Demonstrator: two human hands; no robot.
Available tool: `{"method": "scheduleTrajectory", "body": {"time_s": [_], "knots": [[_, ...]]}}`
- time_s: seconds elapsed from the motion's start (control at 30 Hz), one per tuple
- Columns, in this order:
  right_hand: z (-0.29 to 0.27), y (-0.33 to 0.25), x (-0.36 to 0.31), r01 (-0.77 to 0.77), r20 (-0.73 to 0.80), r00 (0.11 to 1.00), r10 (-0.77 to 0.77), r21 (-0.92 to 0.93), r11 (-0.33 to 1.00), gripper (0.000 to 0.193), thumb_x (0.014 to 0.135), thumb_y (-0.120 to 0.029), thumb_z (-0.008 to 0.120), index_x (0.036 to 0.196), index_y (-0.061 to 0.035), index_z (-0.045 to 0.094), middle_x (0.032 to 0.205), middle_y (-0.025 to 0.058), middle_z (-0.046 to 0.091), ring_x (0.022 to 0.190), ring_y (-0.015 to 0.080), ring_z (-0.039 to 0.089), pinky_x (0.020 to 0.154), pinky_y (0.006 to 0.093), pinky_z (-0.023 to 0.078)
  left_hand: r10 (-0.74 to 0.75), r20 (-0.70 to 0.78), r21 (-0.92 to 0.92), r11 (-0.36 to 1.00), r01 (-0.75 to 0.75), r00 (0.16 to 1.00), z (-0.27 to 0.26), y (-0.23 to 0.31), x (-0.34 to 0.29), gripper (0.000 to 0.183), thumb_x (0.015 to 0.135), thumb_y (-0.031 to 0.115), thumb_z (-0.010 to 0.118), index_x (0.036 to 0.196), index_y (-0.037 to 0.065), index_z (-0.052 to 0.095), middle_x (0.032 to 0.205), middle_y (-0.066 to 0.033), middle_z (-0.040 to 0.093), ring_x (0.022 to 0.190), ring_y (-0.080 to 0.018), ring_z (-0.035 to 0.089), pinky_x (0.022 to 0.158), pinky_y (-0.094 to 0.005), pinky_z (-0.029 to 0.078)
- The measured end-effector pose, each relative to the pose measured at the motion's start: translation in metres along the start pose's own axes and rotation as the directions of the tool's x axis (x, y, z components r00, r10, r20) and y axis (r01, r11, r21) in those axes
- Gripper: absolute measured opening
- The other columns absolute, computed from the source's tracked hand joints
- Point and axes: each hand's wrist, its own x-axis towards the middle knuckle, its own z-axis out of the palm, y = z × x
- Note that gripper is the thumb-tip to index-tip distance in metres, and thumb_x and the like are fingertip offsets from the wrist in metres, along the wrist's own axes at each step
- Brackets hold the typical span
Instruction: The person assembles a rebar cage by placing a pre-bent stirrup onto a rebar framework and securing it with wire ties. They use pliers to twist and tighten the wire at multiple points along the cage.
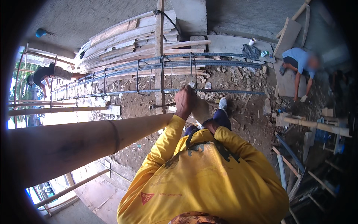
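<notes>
Its fingertips hidden behind its knuckles, the left hand (185,100) is curled at the lower bar of the steel rebar cage (149,91) stretching across ahead, how tightly and around what I cannot tell, while the right hand (207,120) is too blurred to show its opening or hold.

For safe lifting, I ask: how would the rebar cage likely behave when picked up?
The rebar cage would probably feel heavy: it has several long metal bars. The hoops around them likely keep it fairly stiff, though such length may sag slightly.
</notes>
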Motion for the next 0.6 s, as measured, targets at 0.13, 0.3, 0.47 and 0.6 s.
{"method": "scheduleTrajectory", "body": {"time_s": [0.13, 0.3, 0.47, 0.6], "knots": [[0.028, 0.019, -0.007, -0.020, 0.096, 0.995, 0.015, 0.055, 0.998, 0.020, 0.092, -0.022, 0.065, 0.104, -0.0064, 0.068, 0.092, 0.0155, 0.071, 0.092, 0.0368, 0.068, 0.080, 0.0471, 0.054, 0.125, 0.016, 0.156, 0.980, -0.126, 0.992, 0.006, 0.015, -0.003, 0.013, 0.086, 0.010, 0.063, 0.092, -0.001, 0.064, 0.092, -0.0231, 0.068, 0.074, -0.0380, 0.072, 0.062, -0.0481, 0.056], [0.044, 0.038, -0.020, 0.035, 0.099, 0.994, -0.038, 0.027, 0.999, 0.022, 0.094, -0.019, 0.063, 0.110, -0.0047, 0.067, 0.099, 0.0135, 0.070, 0.095, 0.0310, 0.067, 0.085, 0.0431, 0.053, 0.279, 0.031, 0.281, 0.919, -0.276, 0.960, 0.007, 0.028, -0.010, 0.016, 0.086, 0.011, 0.061, 0.097, -0.001, 0.064, 0.088, -0.0193, 0.064, 0.075, -0.0328, 0.069, 0.061, -0.0460, 0.053], [0.032, 0.041, -0.021, 0.113, 0.047, 0.992, -0.119, 0.112, 0.987, 0.024, 0.096, -0.017, 0.061, 0.116, -0.0031, 0.067, 0.105, 0.0114, 0.070, 0.099, 0.0253, 0.067, 0.089, 0.0392, 0.053, 0.141, 0.058, 0.057, 0.988, -0.144, 0.988, -0.020, 0.036, -0.020, 0.025, 0.088, 0.012, 0.061, 0.110, 0.001, 0.065, 0.091, -0.0178, 0.062, 0.075, -0.0356, 0.067, 0.061, -0.0473, 0.051], [0.005, 0.034, -0.015, -0.256, 0.381, 0.922, 0.065, 0.475, 0.842, 0.033, 0.097, -0.009, 0.056, 0.129, -0.0031, 0.064, 0.125, 0.0113, 0.066, 0.110, 0.0220, 0.065, 0.098, 0.0360, 0.051, 0.336, -0.067, -0.351, 0.873, -0.337, 0.939, -0.066, 0.029, -0.093, 0.032, 0.089, 0.012, 0.074, 0.121, 0.007, 0.072, 0.086, -0.0137, 0.064, 0.071, -0.0311, 0.066, 0.063, -0.0404, 0.052]]}}
